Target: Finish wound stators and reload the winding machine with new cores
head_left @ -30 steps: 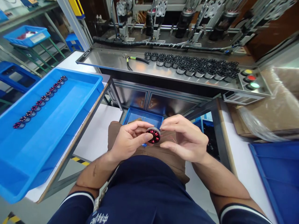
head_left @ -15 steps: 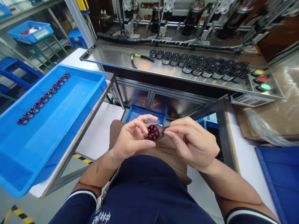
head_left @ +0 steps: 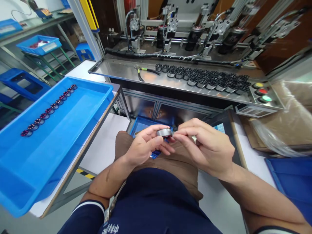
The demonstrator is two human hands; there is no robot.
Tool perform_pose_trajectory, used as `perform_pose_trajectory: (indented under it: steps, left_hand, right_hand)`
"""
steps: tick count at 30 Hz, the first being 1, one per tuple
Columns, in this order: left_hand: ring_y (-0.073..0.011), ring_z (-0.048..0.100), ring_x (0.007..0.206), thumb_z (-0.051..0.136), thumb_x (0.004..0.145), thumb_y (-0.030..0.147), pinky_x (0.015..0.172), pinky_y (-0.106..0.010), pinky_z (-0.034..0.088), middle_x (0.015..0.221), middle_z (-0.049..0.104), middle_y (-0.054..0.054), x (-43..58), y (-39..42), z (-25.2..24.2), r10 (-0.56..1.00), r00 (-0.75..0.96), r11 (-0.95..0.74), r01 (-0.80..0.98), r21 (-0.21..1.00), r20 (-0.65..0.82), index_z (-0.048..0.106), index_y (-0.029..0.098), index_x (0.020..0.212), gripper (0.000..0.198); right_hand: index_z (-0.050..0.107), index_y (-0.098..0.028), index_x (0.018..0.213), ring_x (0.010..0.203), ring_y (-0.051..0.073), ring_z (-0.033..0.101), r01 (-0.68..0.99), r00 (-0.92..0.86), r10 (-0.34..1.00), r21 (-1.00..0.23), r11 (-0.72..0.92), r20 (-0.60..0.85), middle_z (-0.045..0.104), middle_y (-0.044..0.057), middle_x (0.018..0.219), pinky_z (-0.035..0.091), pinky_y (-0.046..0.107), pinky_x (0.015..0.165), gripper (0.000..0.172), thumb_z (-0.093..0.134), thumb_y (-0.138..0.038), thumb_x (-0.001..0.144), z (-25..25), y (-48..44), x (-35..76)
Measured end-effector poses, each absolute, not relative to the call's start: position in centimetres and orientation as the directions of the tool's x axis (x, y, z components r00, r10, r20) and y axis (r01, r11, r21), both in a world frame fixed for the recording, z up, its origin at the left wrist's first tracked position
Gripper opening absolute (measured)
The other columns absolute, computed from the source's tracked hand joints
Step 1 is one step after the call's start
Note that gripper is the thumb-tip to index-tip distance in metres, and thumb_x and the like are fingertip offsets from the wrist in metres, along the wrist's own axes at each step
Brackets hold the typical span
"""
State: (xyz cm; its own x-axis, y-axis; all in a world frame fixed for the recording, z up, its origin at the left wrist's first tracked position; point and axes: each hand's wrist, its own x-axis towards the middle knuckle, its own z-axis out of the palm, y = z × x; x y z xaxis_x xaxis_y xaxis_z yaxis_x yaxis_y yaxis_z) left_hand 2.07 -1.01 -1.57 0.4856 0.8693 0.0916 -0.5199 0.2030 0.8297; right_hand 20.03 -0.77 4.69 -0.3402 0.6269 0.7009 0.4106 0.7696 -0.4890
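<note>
While the small wound stator sits edge-on above the person's lap, just in front of the small blue bin, the left hand pinches its metal rim between thumb and fingers, and the right hand closes its fingertips narrowly on the near edge of the same part. The grip is light and covers only the rim, so a twist from either hand could let the stator slip and drop past the bin to the floor. Fine wire ends, too thin to make out here, could snag or bend under the right fingertips. The large blue tray, left of the bin, holds a row of finished stators.
</note>
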Motion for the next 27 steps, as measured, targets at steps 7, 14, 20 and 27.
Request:
perform_pose_trajectory:
  steps: [7,14,20,27]
  left_hand:
    - [-0.0260,0.069,0.117,0.075,0.081,0.053,0.092,-0.040,0.060,0.110,0.074,-0.004,1.1,-0.2,-1.6,0.893,0.311,-0.076,-0.608,0.790,0.326,0.056,0.029,0.108,0.041]
    - [-0.0309,0.076,0.075,0.039,0.079,0.089,0.062,-0.037,0.062,0.074,0.075,-0.016,0.6,0.7,-0.1,0.391,0.915,0.542,-0.141,0.828,-0.101,0.066,0.011,0.086,0.083]
    - [-0.0175,0.076,0.080,0.080,0.080,0.033,0.066,-0.024,0.060,0.100,0.074,-0.004,1.0,-0.9,-0.6,0.863,0.463,0.057,-0.490,0.870,0.204,0.059,0.023,0.108,0.037]
    - [-0.0255,0.072,0.110,0.069,0.083,0.061,0.088,-0.038,0.061,0.105,0.075,-0.004,0.8,0.6,-1.4,0.851,0.416,-0.039,-0.557,0.830,0.320,0.064,0.028,0.110,0.043]
  right_hand:
    - [0.067,-0.022,0.080,0.065,0.015,0.065,0.280,-0.348,0.698,-0.641,0.714,0.626,0.069,0.002,0.073,0.053,0.028,0.059,0.015,0.064,-0.013,0.092,5.3,-0.4,19.3]
    - [0.069,-0.024,0.083,0.067,0.015,0.067,0.210,-0.442,0.601,-0.575,0.791,0.666,0.072,0.002,0.077,0.054,0.027,0.058,0.014,0.064,-0.015,0.092,5.8,0.1,19.8]
    - [0.069,-0.023,0.078,0.065,0.014,0.065,0.319,-0.353,0.710,-0.635,0.703,0.609,0.070,0.002,0.073,0.052,0.027,0.059,0.017,0.065,-0.021,0.094,6.0,-0.4,19.9]
    - [0.070,-0.025,0.075,0.065,0.013,0.064,0.172,-0.318,0.732,-0.722,0.670,0.603,0.069,0.000,0.072,0.051,0.027,0.060,0.020,0.068,-0.031,0.093,5.7,-0.1,19.3]
